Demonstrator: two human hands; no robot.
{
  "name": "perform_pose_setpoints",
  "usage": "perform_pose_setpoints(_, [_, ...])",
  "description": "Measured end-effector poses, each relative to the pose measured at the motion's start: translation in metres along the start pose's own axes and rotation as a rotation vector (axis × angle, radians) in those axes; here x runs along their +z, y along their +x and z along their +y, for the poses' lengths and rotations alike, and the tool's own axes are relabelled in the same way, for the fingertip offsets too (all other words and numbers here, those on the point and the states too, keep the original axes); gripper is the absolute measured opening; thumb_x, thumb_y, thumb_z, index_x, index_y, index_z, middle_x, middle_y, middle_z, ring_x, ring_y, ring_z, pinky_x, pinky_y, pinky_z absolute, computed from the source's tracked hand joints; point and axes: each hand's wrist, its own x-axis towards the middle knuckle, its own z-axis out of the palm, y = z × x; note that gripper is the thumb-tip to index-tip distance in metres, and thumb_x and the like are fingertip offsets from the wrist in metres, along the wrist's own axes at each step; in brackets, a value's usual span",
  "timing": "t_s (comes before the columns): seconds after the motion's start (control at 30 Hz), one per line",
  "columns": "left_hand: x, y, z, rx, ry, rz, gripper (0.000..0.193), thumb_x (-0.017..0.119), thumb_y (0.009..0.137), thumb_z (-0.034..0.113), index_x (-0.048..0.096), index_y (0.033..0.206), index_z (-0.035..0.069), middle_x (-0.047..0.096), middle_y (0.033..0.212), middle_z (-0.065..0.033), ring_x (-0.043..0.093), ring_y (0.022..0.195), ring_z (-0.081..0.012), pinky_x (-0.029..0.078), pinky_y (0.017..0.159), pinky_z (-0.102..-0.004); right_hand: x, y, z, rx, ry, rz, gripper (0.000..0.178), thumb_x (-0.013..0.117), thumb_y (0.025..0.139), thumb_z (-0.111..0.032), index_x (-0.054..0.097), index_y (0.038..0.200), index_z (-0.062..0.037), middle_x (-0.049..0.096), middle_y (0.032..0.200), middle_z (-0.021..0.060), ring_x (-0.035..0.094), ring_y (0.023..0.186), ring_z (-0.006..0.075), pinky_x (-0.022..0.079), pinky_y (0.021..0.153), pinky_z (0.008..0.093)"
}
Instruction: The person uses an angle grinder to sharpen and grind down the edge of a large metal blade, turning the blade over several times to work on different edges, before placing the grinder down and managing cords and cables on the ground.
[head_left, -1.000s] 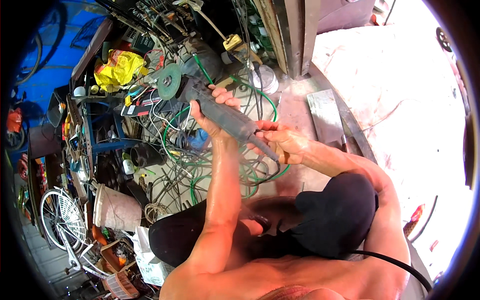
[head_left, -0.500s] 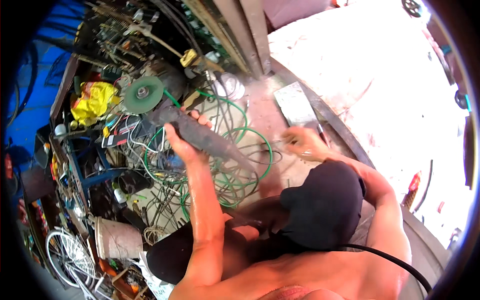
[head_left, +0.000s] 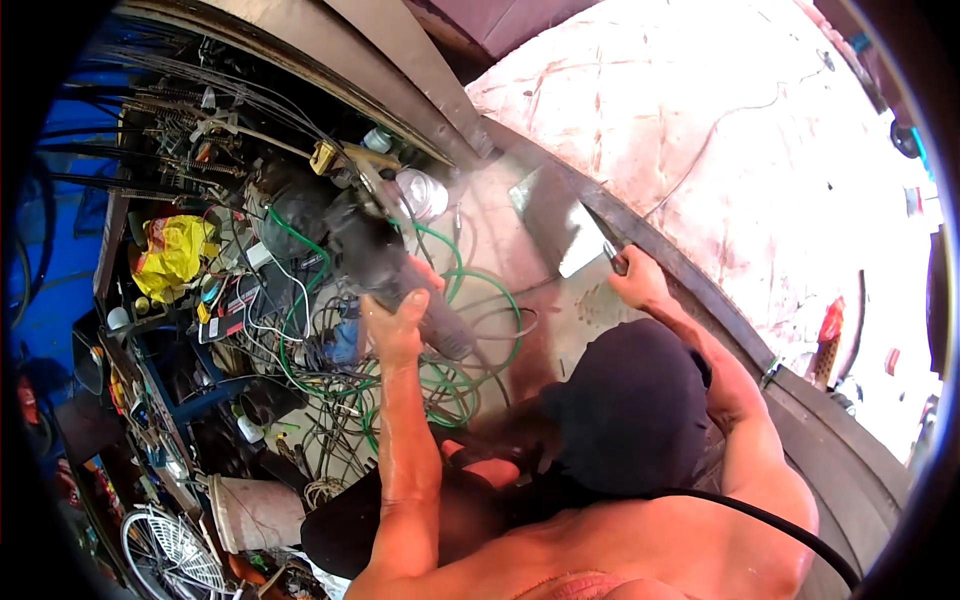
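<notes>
My left hand [head_left: 397, 325] is wrapped round the dark body of an angle grinder [head_left: 440, 322], held up over a tangle of cables. The grinder's head end is blurred, and its green disc is not discernible now. On the right, the fingers of my right hand [head_left: 640, 280] are closed round the handle of a cleaver [head_left: 556, 222]. Its wide, rectangular metal blade points away from me, low over the floor beside a raised metal edge. Bright light reflects off part of the blade.
Green hose [head_left: 515, 310] and cables lie coiled beneath the grinder. A cluttered shelf, a yellow bag [head_left: 172, 257] and a bucket [head_left: 255, 512] stand left. The metal sill [head_left: 690, 280] runs along the right, with bright ground beyond. My dark-clothed knees [head_left: 630, 410] are close below.
My right hand, loosely curled near the cleaver before, has closed on its handle. The grinder has shifted right and turned, so its green disc no longer shows. My view has shifted slightly.
</notes>
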Motion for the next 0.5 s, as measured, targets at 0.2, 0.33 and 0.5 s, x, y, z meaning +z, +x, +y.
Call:
perform_pose_setpoints(0.2, [0.038,0.017,-0.011,-0.193,0.085,-0.155,0.049,0.081,0.080,0.024,0.062,0.118,-0.001,0.069,0.098,-0.0093,0.069,0.090,-0.0194,0.057,0.085,-0.0360,-0.059,0.003,-0.005,0.077,0.469,-0.280,0.018,0.064,0.089,-0.017,0.049,0.088,-0.0076,0.044,0.075,-0.0023,0.042,0.064,0.0120,0.037,0.056,0.0331])
perform_pose_setpoints(0.33, [0.063,0.035,-0.014,-0.222,0.244,-0.214,0.057,0.082,0.078,0.016,0.058,0.128,0.000,0.069,0.106,-0.0094,0.068,0.098,-0.0206,0.056,0.090,-0.0368,-0.104,-0.003,-0.012,0.131,0.468,-0.271,0.023,0.068,0.093,-0.024,0.056,0.093,-0.0041,0.047,0.074,-0.0024,0.047,0.067,0.0116,0.041,0.060,0.0343])
perform_pose_setpoints(0.5, [0.105,0.052,-0.009,-0.173,0.785,-0.314,0.066,0.084,0.074,0.022,0.056,0.130,0.001,0.070,0.113,-0.0182,0.070,0.105,-0.0327,0.055,0.094,-0.0429,-0.131,-0.004,-0.001,0.103,0.503,-0.235,0.030,0.065,0.097,-0.022,0.063,0.117,0.0004,0.054,0.081,-0.0021,0.051,0.070,0.0104,0.043,0.062,0.0303])
